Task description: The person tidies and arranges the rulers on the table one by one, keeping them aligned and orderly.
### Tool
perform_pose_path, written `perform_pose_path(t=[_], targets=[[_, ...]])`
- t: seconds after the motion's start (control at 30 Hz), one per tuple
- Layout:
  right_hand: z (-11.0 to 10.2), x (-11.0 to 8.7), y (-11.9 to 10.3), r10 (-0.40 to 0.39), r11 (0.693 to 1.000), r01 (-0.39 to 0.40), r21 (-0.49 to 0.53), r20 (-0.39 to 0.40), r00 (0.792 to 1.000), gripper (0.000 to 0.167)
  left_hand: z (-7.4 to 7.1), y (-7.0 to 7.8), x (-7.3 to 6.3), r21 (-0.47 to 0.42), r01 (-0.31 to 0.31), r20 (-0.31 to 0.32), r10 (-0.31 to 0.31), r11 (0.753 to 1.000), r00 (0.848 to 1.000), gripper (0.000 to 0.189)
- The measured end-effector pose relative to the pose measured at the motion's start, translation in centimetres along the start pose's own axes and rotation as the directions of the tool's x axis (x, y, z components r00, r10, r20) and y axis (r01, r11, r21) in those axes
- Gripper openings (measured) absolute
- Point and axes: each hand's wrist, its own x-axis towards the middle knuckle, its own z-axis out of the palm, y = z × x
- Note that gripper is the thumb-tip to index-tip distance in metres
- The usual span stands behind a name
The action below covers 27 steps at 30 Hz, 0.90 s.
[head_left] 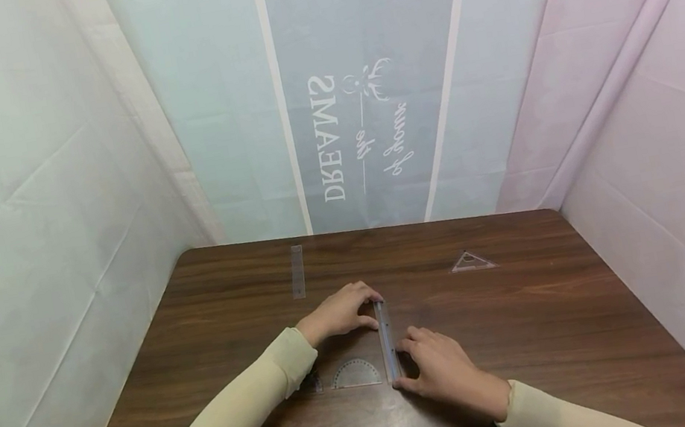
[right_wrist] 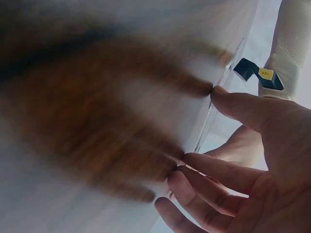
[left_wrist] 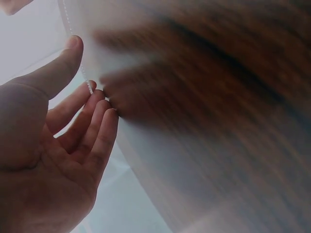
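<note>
A clear ruler [head_left: 387,342] lies lengthwise on the brown table in the head view; its edge [right_wrist: 206,121] shows as a thin bright line in the right wrist view. My left hand [head_left: 342,312] touches its far end with the fingertips, the thumb near its left side. At the near end, my right hand [head_left: 443,367] has the thumb on the ruler's corner and the fingertips along its right side. Both hands' fingers are loosely bent, thumb apart. Left of the ruler lies a clear protractor [head_left: 356,374]. Another clear piece [head_left: 315,382] is partly hidden by the left sleeve.
A second clear ruler [head_left: 298,271] lies at the table's far left. A clear set square [head_left: 471,261] lies at the far right. The wood-grain table [head_left: 537,317] is enclosed by hanging cloth walls [head_left: 217,113] on the back and both sides.
</note>
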Motion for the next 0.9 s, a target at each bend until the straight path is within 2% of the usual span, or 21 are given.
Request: perform_pose_path(t=[0.2, 0.9], targets=[[-0.16, 0.00, -0.19, 0.004, 1.000, -0.004, 0.005, 0.009, 1.000, 0.062, -0.15, 0.29, -0.08, -0.024, 0.006, 0.015, -0.005, 1.000, 1.000, 0.051], [-0.20, -0.01, -0.26, 0.006, 1.000, -0.006, -0.016, 0.014, 1.000, 0.061, 0.19, 0.32, 0.02, 0.006, 0.022, 0.019, -0.022, 1.000, 1.000, 0.051]])
